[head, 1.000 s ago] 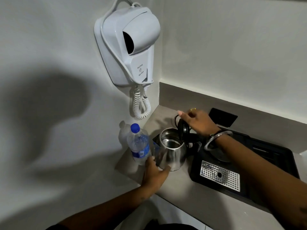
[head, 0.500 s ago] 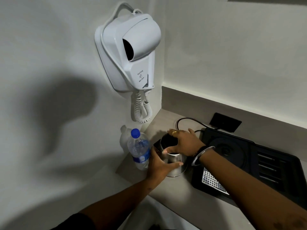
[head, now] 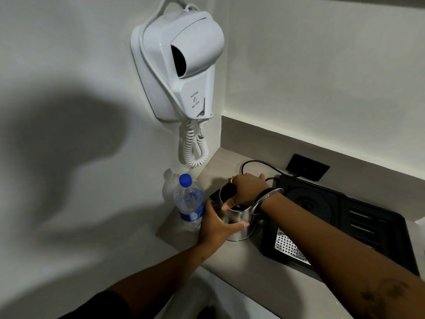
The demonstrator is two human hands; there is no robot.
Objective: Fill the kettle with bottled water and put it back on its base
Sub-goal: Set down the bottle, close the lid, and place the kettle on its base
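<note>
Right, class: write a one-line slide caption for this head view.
Left hand steadies the steel kettle while right hand covers its top, capped water bottle beside.

A steel kettle [head: 236,223] stands upright off its base, just left of the round black base [head: 309,204]. A clear water bottle [head: 189,206] with its blue cap on stands upright, just left of the kettle.
</note>
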